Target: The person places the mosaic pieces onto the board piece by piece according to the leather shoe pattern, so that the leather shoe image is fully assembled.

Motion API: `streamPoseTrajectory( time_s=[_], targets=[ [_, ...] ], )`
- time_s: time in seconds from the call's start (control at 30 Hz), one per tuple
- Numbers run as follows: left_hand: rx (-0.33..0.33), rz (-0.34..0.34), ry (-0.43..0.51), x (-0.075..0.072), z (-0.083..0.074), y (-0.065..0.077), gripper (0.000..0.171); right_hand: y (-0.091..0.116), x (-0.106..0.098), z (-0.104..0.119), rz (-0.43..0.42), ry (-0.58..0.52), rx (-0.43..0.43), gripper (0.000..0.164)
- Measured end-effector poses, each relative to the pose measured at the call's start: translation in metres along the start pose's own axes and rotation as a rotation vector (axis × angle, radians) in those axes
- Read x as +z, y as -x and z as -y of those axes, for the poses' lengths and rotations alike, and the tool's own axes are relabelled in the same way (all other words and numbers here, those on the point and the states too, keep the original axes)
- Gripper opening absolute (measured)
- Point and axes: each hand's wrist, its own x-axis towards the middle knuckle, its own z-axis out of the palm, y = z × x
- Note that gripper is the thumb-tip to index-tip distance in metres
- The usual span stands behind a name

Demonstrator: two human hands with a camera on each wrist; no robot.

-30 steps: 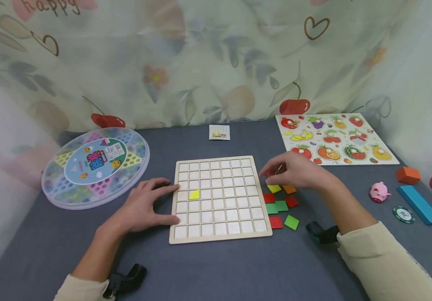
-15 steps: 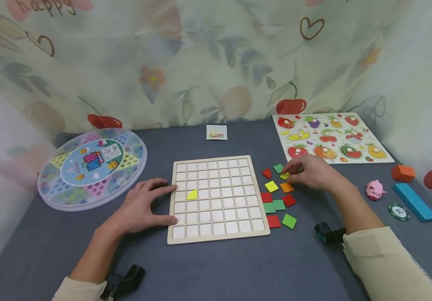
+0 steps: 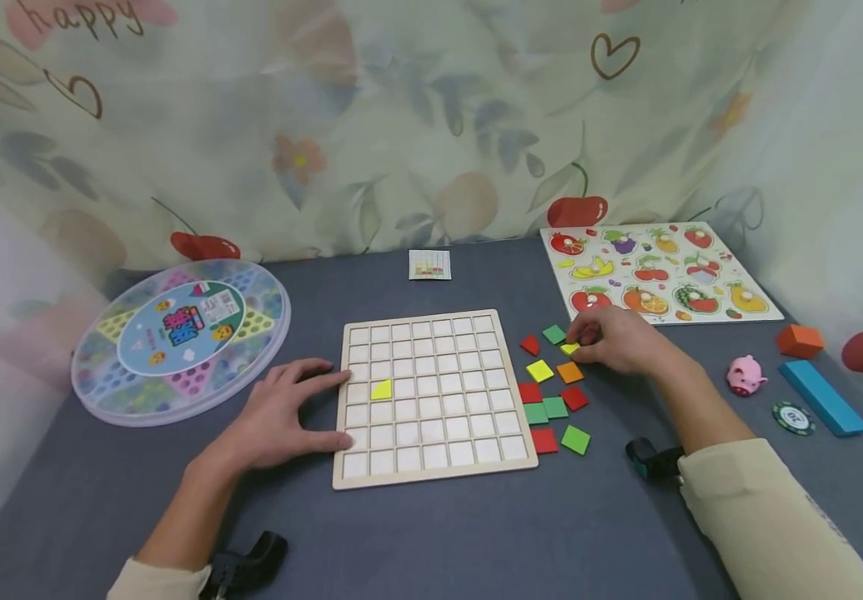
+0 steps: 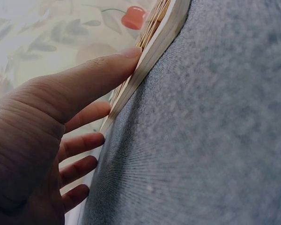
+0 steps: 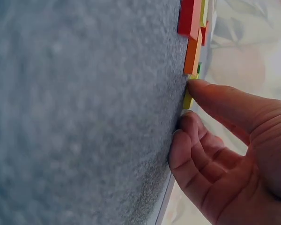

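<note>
- Yellow tile, slim and flat-sided, right of centre in my head view!
- Right hand has it, fingers curled, thumb and fingertip pinching its ends.
- Left hand, fingers spread, just touches the pale wooden grid board mid-frame.
- Woven grey cloth beneath.

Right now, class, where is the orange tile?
In the head view, the orange tile lies right of the grid board, just beyond a red tile.

Left fingers spread, right fingers curled
</note>
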Motion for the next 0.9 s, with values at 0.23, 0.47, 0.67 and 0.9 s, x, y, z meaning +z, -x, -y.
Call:
streamPoseTrajectory(
  time_s=[0.23,0.47,0.67,0.9],
  targets=[
    [0.003,-0.004,0.003,0.000,0.002,0.001,0.085,-0.001,-0.001,-0.002,0.022,-0.040,0.043,0.028],
    [0.012,-0.006,0.010,0.001,0.004,0.000,0.085,0.001,-0.001,-0.006,0.029,-0.101,0.026,0.024],
    [0.012,-0.004,0.021,0.002,0.005,0.000,0.085,0.001,0.001,-0.009,0.031,-0.147,0.009,0.024],
    [0.010,0.000,0.021,0.001,0.005,0.000,0.085,0.000,0.000,0.004,-0.006,-0.278,0.014,0.030]
  ],
)
